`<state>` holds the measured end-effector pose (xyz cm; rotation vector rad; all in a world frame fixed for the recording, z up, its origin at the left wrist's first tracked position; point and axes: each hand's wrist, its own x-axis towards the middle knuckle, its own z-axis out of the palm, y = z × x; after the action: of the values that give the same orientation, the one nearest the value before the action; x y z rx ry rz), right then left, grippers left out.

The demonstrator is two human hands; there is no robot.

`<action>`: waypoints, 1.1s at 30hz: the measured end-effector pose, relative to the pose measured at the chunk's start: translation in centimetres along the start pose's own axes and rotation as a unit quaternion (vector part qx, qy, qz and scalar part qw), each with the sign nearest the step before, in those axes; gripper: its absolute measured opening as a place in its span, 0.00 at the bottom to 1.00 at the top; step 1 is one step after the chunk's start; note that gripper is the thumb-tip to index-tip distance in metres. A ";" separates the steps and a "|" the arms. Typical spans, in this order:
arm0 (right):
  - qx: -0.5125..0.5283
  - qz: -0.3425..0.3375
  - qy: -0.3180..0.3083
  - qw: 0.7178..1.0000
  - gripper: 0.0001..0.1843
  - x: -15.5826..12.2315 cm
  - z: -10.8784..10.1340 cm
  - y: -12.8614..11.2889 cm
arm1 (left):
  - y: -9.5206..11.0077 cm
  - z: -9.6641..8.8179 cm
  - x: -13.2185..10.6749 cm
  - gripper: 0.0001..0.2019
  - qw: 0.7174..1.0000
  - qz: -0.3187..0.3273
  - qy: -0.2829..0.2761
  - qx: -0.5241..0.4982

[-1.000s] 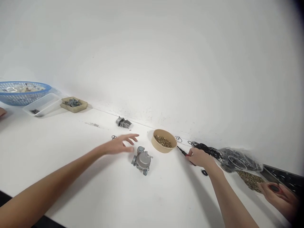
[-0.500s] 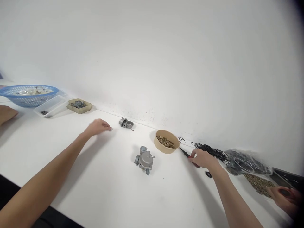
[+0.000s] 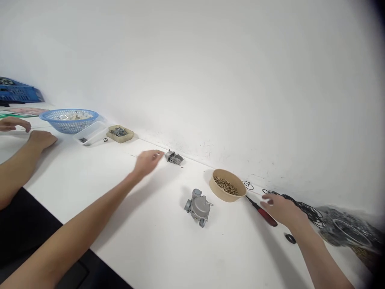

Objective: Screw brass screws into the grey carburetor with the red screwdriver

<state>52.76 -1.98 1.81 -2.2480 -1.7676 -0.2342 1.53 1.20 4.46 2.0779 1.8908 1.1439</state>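
My left hand (image 3: pixel 148 162) is stretched toward the small grey metal part (image 3: pixel 173 157) near the wall, its fingertips just left of it. The fingers are extended and slightly blurred, and I see nothing held in them. My right hand (image 3: pixel 281 208) hovers beside the red-handled screwdriver (image 3: pixel 267 216), thumb and fingers apart. That screwdriver lies with its tip by the tan bowl (image 3: pixel 225 198) of brass-coloured small parts. Between my hands, a grey carburetor (image 3: pixel 200 206) rests on the white table.
Black cords (image 3: pixel 308 210), a plastic bag of dark parts (image 3: pixel 349 228) and a black ring (image 3: pixel 290 238) are at right. At left stand a tan tray (image 3: pixel 120 139), a clear tray (image 3: pixel 94 134) and a blue basket (image 3: pixel 69 126). Another person's arms (image 3: pixel 24 164) rest far left.
My right hand has let go of the screwdriver, which now lies on the table. My left hand has moved closer to the small metal part. The view has turned left.
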 end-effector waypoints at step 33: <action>0.059 -0.094 -0.165 0.980 0.14 1.3 0.1 -11.2 | 7.4 5.2 -8.7 0.26 0.921 0.351 -0.111 -0.125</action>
<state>42.18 1.72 3.35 -2.1325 -2.1011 0.2173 11.05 -6.16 0.90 2.6540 0.8426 1.1064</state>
